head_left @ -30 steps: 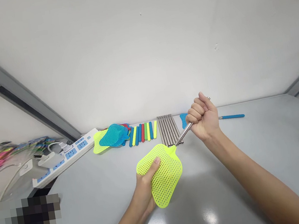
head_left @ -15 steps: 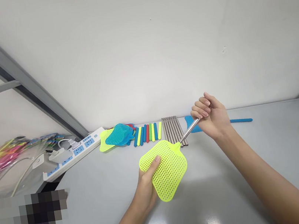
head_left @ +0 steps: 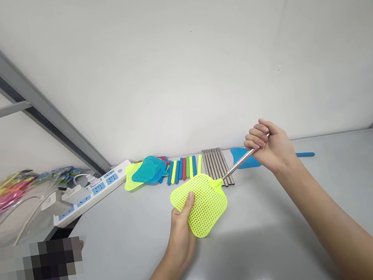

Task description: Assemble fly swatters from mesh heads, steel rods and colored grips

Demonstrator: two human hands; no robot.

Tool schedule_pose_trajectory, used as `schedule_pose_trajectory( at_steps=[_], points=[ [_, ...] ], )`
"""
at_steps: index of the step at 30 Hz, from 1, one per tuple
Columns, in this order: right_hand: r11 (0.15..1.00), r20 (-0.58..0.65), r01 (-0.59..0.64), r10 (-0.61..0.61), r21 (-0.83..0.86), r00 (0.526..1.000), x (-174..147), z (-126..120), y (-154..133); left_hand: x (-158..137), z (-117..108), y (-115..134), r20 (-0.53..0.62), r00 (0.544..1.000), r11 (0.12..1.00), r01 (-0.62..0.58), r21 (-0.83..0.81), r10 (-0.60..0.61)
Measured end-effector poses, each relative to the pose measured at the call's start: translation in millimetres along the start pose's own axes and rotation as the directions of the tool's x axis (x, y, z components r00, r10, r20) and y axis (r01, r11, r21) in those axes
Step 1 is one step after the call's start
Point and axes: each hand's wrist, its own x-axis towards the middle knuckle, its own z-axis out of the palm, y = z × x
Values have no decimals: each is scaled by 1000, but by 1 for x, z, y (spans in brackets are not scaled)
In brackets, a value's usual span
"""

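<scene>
My left hand (head_left: 182,234) is closed on a yellow-green perforated fly swatter head (head_left: 207,206), thumb on top and the other fingers hidden beneath. From the neck of this head a shiny metal rod (head_left: 237,165) runs up to the right. My right hand (head_left: 273,148) is closed around the rod's upper end, whose tip shows between the fingers. Behind the rod lie several bare metal rods (head_left: 214,164) side by side. A fly swatter with a blue head (head_left: 240,156) and a blue handle (head_left: 305,154) lies on the table, partly covered by my right hand.
Several coloured handle sleeves (head_left: 184,168) lie in a row, left of the metal rods. Beside them are stacked swatter heads (head_left: 150,168). A white power strip (head_left: 107,182) with plugs and bagged colourful items (head_left: 8,194) are at the left. A wall backs the grey table (head_left: 348,190).
My right hand has moved slightly right, and more of the metal rod shows between it and the swatter head. The head has shifted a little up and left with my left hand.
</scene>
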Motion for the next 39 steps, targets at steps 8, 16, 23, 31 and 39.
schedule_pose_trajectory(
  at_steps=[8,16,23,31,39],
  points=[
    [998,-82,63,-63,2,995,-9,10,7,-5,3,-1,-113,993,999,35,38,-30],
    [999,-31,39,-39,-7,999,-12,10,4,-19,15,2,-158,987,997,53,58,-43],
    [999,77,21,-19,-25,997,-11,9,6,-17,16,1,-181,981,995,84,59,-72],
    [1000,92,17,-18,9,996,-9,6,8,-18,23,5,-253,965,994,87,62,-69],
    [1000,107,22,-23,6,994,-8,4,8,-17,23,6,-260,963,994,87,61,-68]
  ],
)
